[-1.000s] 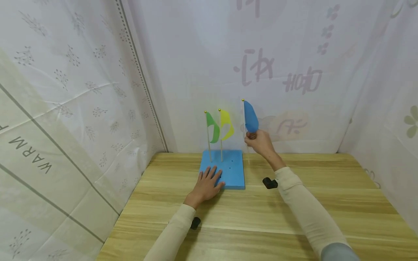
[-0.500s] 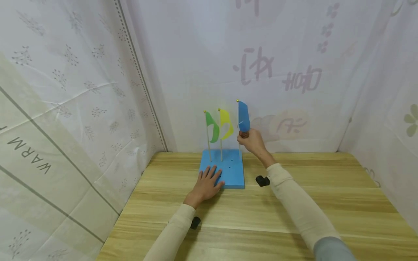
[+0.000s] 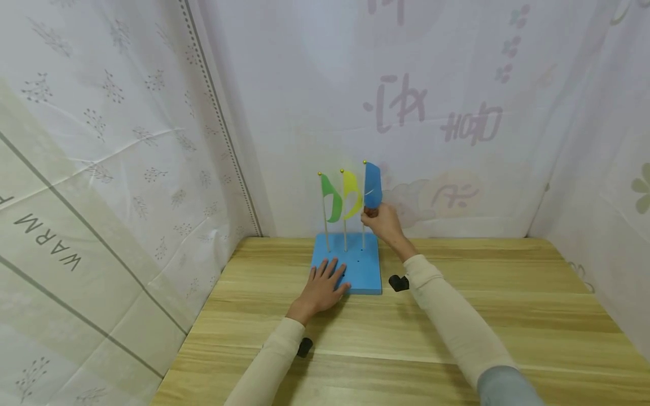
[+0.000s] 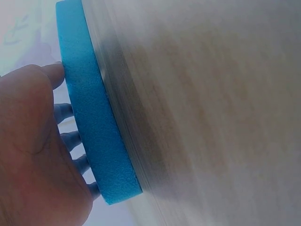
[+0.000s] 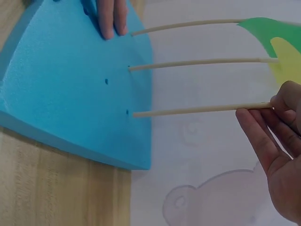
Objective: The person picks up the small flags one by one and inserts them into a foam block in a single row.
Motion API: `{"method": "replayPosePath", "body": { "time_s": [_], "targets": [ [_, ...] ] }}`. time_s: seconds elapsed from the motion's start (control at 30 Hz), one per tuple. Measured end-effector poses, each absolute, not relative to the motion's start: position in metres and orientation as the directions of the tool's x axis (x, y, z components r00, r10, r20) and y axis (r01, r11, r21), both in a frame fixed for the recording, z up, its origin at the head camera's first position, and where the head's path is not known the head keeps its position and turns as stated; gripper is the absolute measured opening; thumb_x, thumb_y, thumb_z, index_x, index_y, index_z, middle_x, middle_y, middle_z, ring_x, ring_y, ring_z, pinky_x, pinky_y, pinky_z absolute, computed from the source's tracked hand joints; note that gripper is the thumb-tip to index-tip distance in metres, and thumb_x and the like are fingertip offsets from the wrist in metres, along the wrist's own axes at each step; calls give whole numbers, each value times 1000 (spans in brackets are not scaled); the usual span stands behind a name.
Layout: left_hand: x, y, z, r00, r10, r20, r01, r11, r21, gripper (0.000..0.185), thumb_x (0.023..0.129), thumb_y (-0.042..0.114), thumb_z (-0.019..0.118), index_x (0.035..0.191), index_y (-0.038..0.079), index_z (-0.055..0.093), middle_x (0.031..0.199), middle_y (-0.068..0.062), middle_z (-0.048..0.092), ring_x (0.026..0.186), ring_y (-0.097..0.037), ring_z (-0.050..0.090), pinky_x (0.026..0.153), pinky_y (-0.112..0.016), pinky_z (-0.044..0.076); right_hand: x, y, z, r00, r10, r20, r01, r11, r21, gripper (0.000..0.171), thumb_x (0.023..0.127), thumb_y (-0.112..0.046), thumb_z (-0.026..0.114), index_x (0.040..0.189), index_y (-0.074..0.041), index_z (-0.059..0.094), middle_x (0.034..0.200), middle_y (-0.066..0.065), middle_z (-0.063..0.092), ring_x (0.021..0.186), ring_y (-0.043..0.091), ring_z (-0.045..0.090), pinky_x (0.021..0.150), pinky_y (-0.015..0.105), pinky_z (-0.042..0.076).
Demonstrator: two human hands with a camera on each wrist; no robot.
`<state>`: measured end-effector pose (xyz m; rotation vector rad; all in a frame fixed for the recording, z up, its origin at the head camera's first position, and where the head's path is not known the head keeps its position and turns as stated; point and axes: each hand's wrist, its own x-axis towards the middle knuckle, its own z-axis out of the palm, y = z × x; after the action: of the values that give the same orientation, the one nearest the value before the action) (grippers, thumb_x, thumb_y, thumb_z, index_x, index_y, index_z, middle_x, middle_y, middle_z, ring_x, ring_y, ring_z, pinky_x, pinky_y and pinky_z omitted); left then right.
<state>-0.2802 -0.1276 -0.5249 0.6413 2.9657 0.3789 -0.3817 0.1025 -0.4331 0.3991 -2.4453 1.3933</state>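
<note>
A blue foam board (image 3: 365, 279) lies on the table, with several small holes in its top. My left hand (image 3: 321, 288) rests on its near left part, fingers spread; in the left wrist view the fingertips press the board's (image 4: 91, 108) top. My right hand (image 3: 384, 223) pinches the thin wooden stick of a blue flag (image 3: 373, 186) below the cloth. In the right wrist view, the lower end of the flag's stick (image 5: 188, 111) is right beside a hole near the board's far edge. A green flag (image 3: 333, 207) and a yellow flag (image 3: 350, 180) stand upright in the board to its left.
Two black wrist mounts, one under the left forearm (image 3: 304, 347) and one by the right sleeve (image 3: 398, 283), hang over the wooden table (image 3: 365, 349). Printed curtains (image 3: 304, 113) close off the back and sides.
My right hand has carried the blue flag leftward, from beside the board to over its far right part, and lowered it slightly. The left hand has stayed on the board.
</note>
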Motion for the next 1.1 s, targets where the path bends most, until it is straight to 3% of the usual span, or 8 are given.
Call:
{"method": "replayPosePath", "body": {
  "time_s": [0.6,0.8,1.1],
  "targets": [
    [-279,-128,-523,-908,418,-23,400,883,248,66,114,53,42,170,20,33,179,-11,20,166,-40,15,133,-65,16,-382,98,-449,-921,-115,372,-372,544,-752,13,100,-12,67,92,-2,71,86,16,77,77,24,72,66,27,51],
    [-280,-128,-522,-908,419,-21,401,882,249,65,114,52,43,170,19,33,179,-12,21,166,-41,16,132,-66,16,-382,96,-452,-914,-121,387,-386,548,-742,14,101,-14,68,94,-2,72,89,16,76,80,26,69,72,36,54],
    [-281,-128,-521,-907,421,-22,402,880,253,65,114,50,44,169,17,34,179,-13,22,166,-42,17,132,-66,16,-380,102,-452,-929,-141,341,-359,556,-750,25,104,-19,69,113,4,73,110,23,78,104,37,77,91,51,64]
  ]
}}
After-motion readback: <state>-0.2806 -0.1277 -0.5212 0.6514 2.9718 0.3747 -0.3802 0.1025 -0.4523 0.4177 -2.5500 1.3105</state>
